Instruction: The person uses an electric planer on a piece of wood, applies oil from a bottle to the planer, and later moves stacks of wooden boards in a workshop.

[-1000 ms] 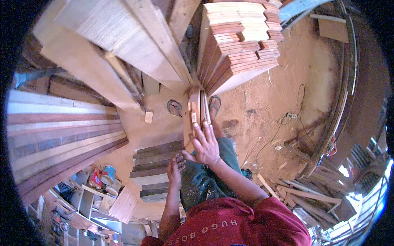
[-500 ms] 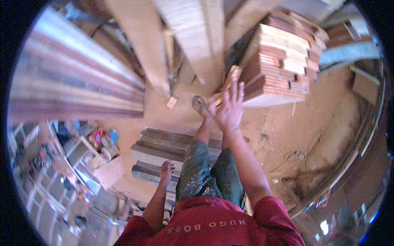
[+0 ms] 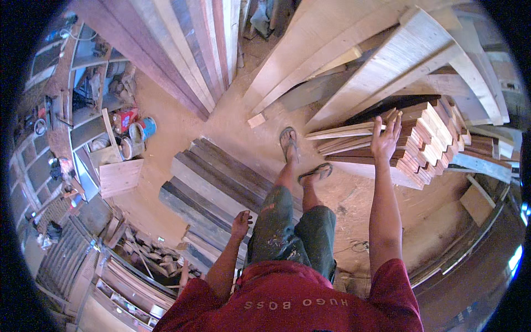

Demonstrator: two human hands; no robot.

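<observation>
Head view: right hand (image 3: 385, 139) upper right of frame, fingers spread, gripping thin wood strips (image 3: 343, 133) beside the plank stack (image 3: 428, 141). Left hand (image 3: 241, 223) lower centre, loosely curled, empty, hanging over dark boards (image 3: 215, 188) on the dirt floor (image 3: 166, 119).

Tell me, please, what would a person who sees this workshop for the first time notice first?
Probably the right hand, raised with fingers spread and carrying a few thin wooden slats in front of a stepped stack of reddish boards at the right. Next, the long pale planks leaning across the top, and the dark boards lying on the dirt floor beside the left hand, which hangs empty.
</observation>
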